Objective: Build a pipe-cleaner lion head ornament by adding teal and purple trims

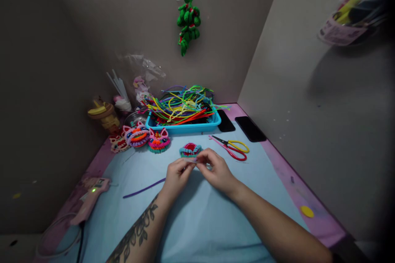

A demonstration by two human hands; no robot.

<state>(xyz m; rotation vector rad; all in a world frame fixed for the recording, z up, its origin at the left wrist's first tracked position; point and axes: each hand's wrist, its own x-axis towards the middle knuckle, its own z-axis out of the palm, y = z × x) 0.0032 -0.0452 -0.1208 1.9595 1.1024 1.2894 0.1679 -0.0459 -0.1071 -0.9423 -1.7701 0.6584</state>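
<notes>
My left hand [178, 173] and my right hand [216, 169] meet over the middle of the blue cloth, fingertips pinched together. Between them is a small pale piece [190, 160] with a hint of pink or purple, too small to name. Just beyond the fingers sits a teal and dark red pipe-cleaner piece [190, 148], shaped like an open mouth. A purple pipe cleaner [143, 189] lies on the cloth, one end reaching my left hand. Right of my hands are scissors [231, 146] with red and yellow handles, blades parted.
A blue tray [185, 129] heaped with coloured pipe cleaners stands at the back. Finished lion-head figures [159, 140] sit left of it. Two dark phones [249, 128] lie at the back right. A pink glue gun [91, 201] with a lit green light rests at the left.
</notes>
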